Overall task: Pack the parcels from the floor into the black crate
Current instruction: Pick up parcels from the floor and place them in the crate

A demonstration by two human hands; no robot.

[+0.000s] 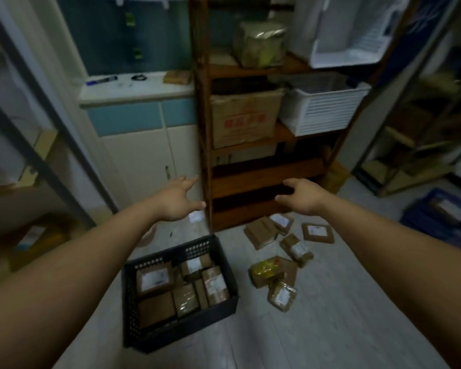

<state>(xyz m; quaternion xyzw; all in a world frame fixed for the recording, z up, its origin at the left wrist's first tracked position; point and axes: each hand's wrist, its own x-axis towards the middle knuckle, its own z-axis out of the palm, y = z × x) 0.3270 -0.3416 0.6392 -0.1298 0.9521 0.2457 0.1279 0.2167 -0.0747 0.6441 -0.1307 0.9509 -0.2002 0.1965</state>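
Head view: we look down at the floor [330, 328] of a narrow storeroom. A wooden shelf [264, 177] stands straight ahead and a cabinet [149, 155] is to its left. The crate [180, 332] sits on the floor near us, left of centre, with packed parcels [155, 279] lining its bottom. On the shelf a box [244, 121] and a white basket [322, 110] stand side by side. Loose parcels [261, 231] lie scattered to the right of the crate, near the shelf's foot, some overlapping. Our left hand [180, 199] is stretched forward in the air, fingers spread, its grip empty. Our right hand [302, 197] is also in the air, fingers loosely bent, its grip empty too.
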